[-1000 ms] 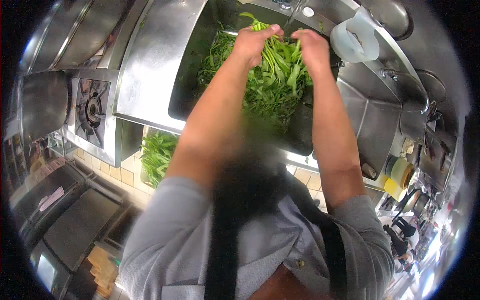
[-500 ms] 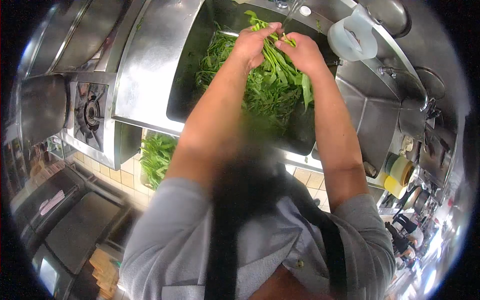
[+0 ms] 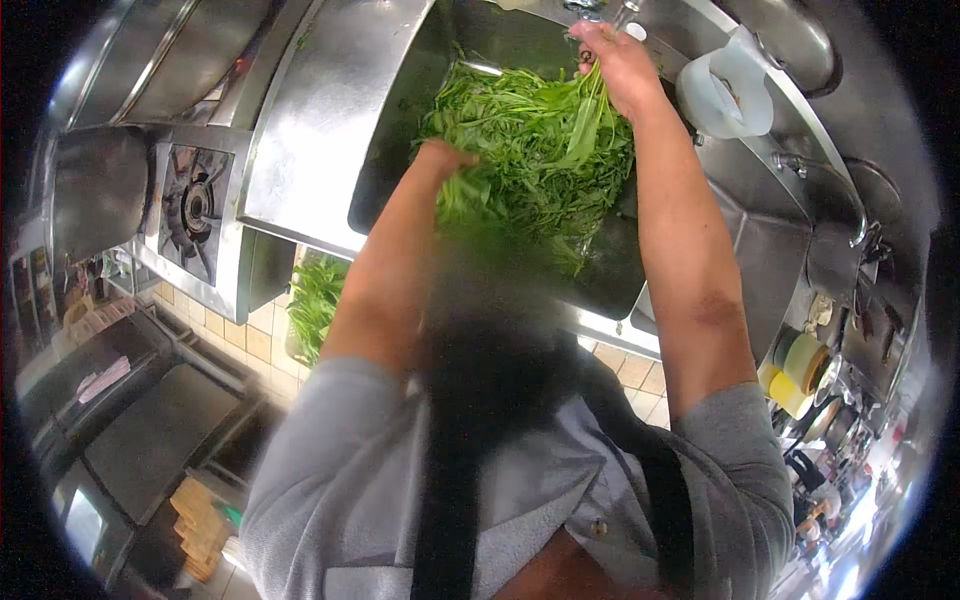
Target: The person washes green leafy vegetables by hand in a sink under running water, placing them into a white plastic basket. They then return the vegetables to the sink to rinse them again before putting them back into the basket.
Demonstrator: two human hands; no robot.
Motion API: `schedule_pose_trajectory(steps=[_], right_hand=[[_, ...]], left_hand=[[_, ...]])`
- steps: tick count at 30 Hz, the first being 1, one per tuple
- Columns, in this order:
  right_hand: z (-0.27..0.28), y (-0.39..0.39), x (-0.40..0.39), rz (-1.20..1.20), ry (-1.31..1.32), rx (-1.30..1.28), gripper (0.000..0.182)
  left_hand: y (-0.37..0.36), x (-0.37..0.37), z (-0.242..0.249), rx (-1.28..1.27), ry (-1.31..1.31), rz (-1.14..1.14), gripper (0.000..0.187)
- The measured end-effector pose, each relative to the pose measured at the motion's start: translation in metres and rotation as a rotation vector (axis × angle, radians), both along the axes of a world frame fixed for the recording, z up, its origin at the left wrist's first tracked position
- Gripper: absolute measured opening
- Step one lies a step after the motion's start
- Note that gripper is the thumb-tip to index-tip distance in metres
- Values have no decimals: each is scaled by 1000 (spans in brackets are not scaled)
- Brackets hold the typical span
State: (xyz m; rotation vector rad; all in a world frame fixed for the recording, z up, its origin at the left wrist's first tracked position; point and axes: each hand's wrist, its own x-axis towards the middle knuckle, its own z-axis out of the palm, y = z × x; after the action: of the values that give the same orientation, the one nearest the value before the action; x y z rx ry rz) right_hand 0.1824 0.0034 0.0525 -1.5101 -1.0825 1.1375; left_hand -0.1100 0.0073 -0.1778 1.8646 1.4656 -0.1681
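A large heap of leafy greens (image 3: pixel 530 150) with long thin stems fills much of the deep metal sink (image 3: pixel 385 165). At the sink's back right, close to the faucet (image 3: pixel 625 14), my right hand (image 3: pixel 618 68) is closed round the stems of a bunch of greens (image 3: pixel 583 125), whose leaves hang down over the heap. My left hand (image 3: pixel 445 158) is low at the heap's left side, with smeared green leaves just below it. Motion blurs its fingers, and I cannot tell whether they grip those leaves.
A translucent plastic pitcher (image 3: pixel 722 95) stands right of the faucet. Left of the sink are a metal drainboard (image 3: pixel 310 130) and a gas burner (image 3: pixel 197 205). More greens (image 3: pixel 318 300) lie in a container below the counter. A second basin (image 3: pixel 765 250) is on the right.
My hands were together over the bunch near the faucet. The left has moved down and left to the heap's side; the right has lifted slightly toward the faucet, keeping stems in its grip.
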Motion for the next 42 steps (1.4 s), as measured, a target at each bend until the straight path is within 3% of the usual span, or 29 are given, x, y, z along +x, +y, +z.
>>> schedule_pose_trajectory(steps=[2,5,6,8,10,12,13,15,17,19,23,24,25,27,32,34,37,39,41,42], right_hand=[[3,6,-6,-52,152,34,27],[4,8,-12,-128,315,38,26],[-3,12,-11,-142,427,41,24],[-5,11,-15,-138,474,7,21],[-11,12,-15,-159,603,-87,19],[-9,10,-17,-160,625,-89,19],[-7,8,-19,-170,649,-89,19],[0,4,-12,-176,584,-81,17],[3,1,9,-89,709,1,12],[6,4,35,-7,641,72,10],[17,1,64,226,854,156,29],[9,2,59,193,770,128,33],[22,-9,33,92,469,-5,33],[1,-7,19,225,-156,-127,30],[-38,-12,28,263,-50,-220,31],[-53,-14,28,174,-5,-219,31],[-67,-3,35,107,60,-187,32],[-45,0,20,107,99,-139,33],[-14,-1,9,106,166,-83,35],[-1,1,7,108,194,-71,37]], left_hand=[[-4,-26,-58,-31,35,-360,75],[-29,10,72,-125,307,-72,89],[-29,22,114,-155,257,-71,102],[-37,54,162,114,189,134,111],[-33,82,199,393,-187,116,113],[-31,113,208,715,-599,105,90],[-28,125,205,716,-599,114,90],[-21,138,199,353,-747,130,67],[-25,130,201,261,-679,79,58],[-32,118,200,171,-605,37,48],[-59,72,171,166,-626,170,40],[-69,55,175,196,-651,178,41],[-79,36,183,231,-670,187,41],[-106,-11,217,133,-641,308,42],[-169,-138,253,253,-534,729,39],[-193,-182,261,341,-435,908,38],[-226,-241,220,404,-120,1068,47],[-246,-263,156,166,227,1022,58],[-285,-308,43,126,438,475,67],[-271,-281,63,115,527,636,68]])
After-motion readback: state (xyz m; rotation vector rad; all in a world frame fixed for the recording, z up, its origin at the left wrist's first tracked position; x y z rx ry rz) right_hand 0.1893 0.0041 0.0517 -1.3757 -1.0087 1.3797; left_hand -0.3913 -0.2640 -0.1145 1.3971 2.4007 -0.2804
